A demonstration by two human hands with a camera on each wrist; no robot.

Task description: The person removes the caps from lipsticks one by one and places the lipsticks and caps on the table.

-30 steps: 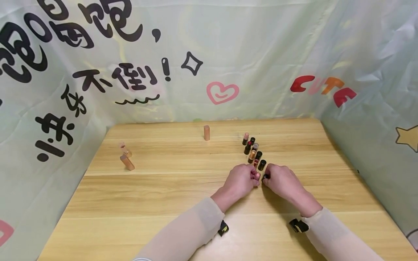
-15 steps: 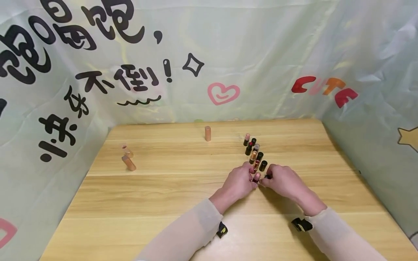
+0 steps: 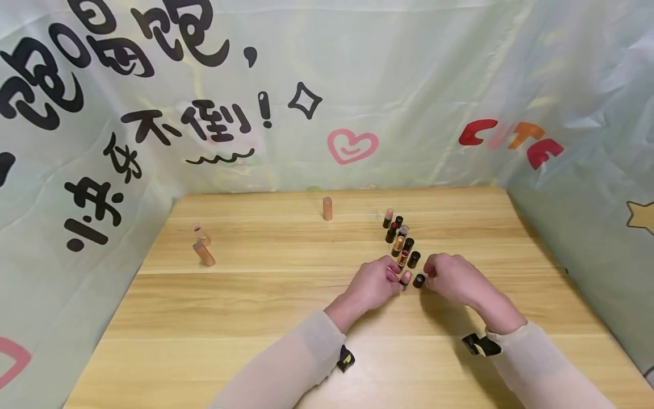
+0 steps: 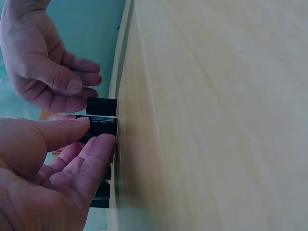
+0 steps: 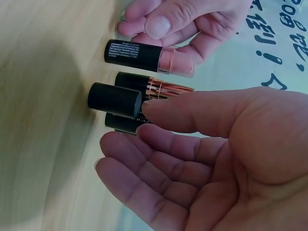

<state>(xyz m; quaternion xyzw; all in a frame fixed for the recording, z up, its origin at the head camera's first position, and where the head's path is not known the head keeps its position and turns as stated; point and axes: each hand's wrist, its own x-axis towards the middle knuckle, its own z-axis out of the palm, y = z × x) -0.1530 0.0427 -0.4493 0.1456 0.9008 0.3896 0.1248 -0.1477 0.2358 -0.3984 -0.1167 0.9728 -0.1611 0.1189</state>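
Note:
A lipstick with a black base and pink top (image 3: 406,278) stands upright on the table, its printed label visible in the right wrist view. Beside it my left hand (image 3: 372,284) has its thumb and fingers loosely spread right at the tube (image 4: 98,126). A short black cap (image 3: 419,281) stands just right of the lipstick. At the cap's right side is my right hand (image 3: 456,279), with nothing in its grasp. In the right wrist view its thumb tip overlaps the cap's end (image 5: 114,100) and the other fingers are loosely bent.
Behind the hands, lipsticks such as a gold-topped one (image 3: 398,244) stand paired with black caps (image 3: 414,259) in a slanting row. A rose-gold tube (image 3: 327,209) stands at the back; another tube (image 3: 204,253) and a pinkish piece (image 3: 201,234) are at left. Printed cloth encloses the table (image 3: 255,318).
My right hand has let go of the black cap and drawn away to the right. The left hand's fingers have loosened from the pink lipstick, which stands beside the cap.

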